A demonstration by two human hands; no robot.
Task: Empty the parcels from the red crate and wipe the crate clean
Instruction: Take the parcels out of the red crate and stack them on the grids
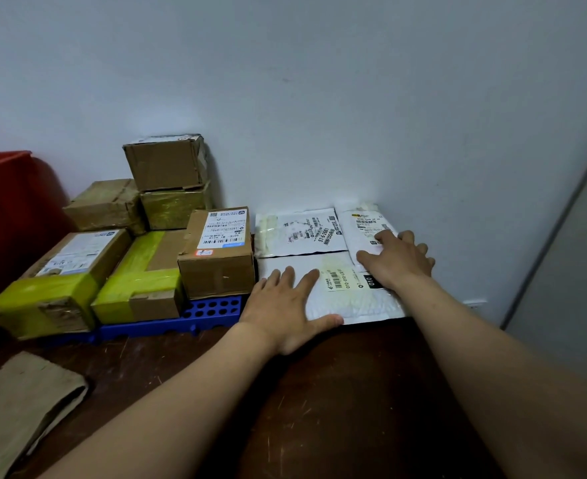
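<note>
The red crate (7,216) stands at the far left, cut off by the frame edge. Several cardboard parcels (216,250) are stacked beside it on a blue pallet (209,311). Right of them lie white padded mailers against the wall. My left hand (285,305) rests flat, fingers spread, on the near left edge of the front mailer (350,299). Fingers apart, my right hand (399,261) lies flat on the small mailer (361,226) at the back right. A third mailer (295,233) lies behind the front one.
A brown folded cloth (19,406) lies at the near left on the dark wooden surface (337,392). The grey wall (319,98) runs right behind the parcels. A pale panel (572,271) stands at the right.
</note>
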